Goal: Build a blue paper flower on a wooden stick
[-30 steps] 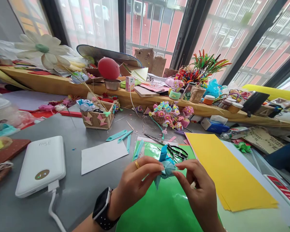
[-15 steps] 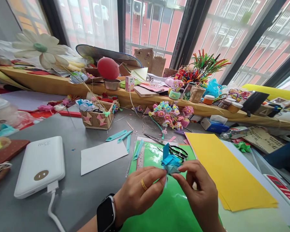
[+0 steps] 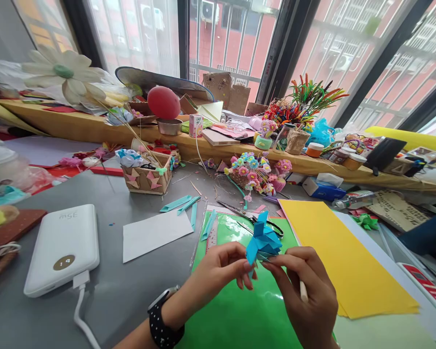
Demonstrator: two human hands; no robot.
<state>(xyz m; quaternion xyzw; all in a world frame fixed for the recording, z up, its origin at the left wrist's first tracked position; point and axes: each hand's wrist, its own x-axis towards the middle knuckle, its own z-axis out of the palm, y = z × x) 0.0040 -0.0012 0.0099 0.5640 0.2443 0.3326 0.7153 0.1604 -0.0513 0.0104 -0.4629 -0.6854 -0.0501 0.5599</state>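
Note:
Both hands hold a small folded blue paper flower [image 3: 262, 241] above a green sheet [image 3: 240, 310] on the grey table. My left hand [image 3: 223, 270], with a black watch on the wrist, pinches the flower's lower left side with its fingertips. My right hand [image 3: 307, 295] pinches the flower from the right and also carries a thin white stick [image 3: 303, 291] between its fingers. Black-handled scissors [image 3: 265, 224] lie just behind the flower on the green sheet.
A white power bank [image 3: 62, 247] with cable lies at left, a white paper [image 3: 156, 233] and teal paper strips [image 3: 183, 203] mid-table. A yellow sheet [image 3: 345, 257] lies at right. A cardboard basket [image 3: 147, 177], paper flower bunches [image 3: 256, 169] and a cluttered wooden ledge [image 3: 189, 140] stand behind.
The blue paper flower has risen and turned, its petals now spread upward. My left hand rotated so its palm side faces down and the ring is out of sight; the right hand lifted slightly.

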